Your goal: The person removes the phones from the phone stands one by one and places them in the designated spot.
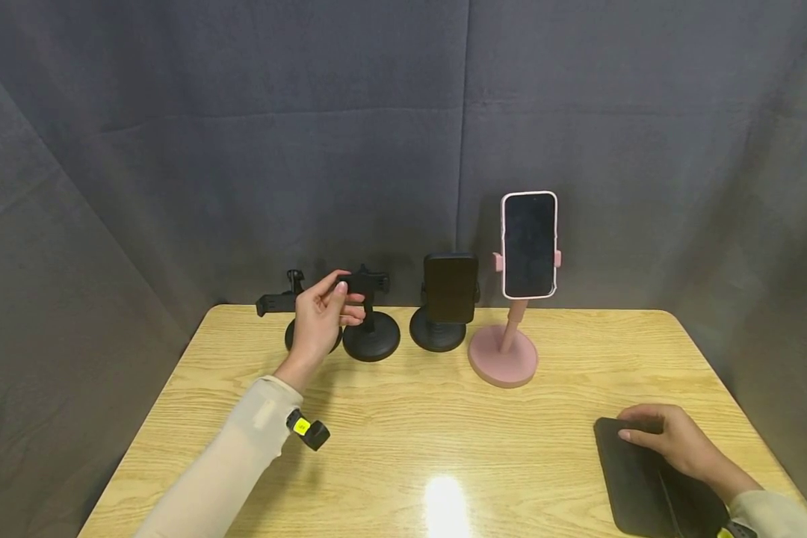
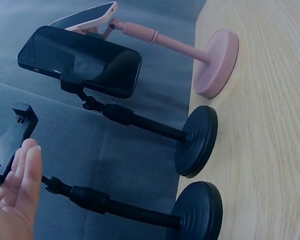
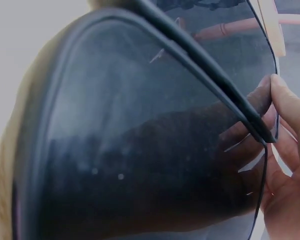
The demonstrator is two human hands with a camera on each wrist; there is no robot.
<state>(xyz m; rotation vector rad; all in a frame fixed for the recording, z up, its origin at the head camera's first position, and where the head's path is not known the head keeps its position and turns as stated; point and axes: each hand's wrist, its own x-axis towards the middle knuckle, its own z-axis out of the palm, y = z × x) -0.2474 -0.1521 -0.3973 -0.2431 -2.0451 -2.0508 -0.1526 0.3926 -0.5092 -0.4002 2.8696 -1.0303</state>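
Note:
My left hand point(image 1: 319, 317) pinches the clamp point(image 1: 368, 282) of a black phone stand point(image 1: 371, 338), second from the left. In the left wrist view the clamp point(image 2: 15, 137) holds no phone, and fingers lie along it. At the lower right, my right hand point(image 1: 679, 441) grips the top edge of a dark phone point(image 1: 625, 478), thumb on its face. A second dark phone point(image 1: 696, 504) lies against it, partly under the wrist. Seen from the right wrist, the nearer phone point(image 3: 135, 125) fills much of the view, while the thumb and fingers point(image 3: 290, 107) take the farther phone's edge.
Another black stand point(image 1: 276, 302) is at the far left, partly behind my left hand. Right of the hand are a black stand point(image 1: 437, 338) bearing a black phone point(image 1: 450, 288) and a pink stand point(image 1: 503, 357) bearing a pink-cased phone point(image 1: 529, 243). Grey cloth hangs behind the wooden table point(image 1: 376, 448).

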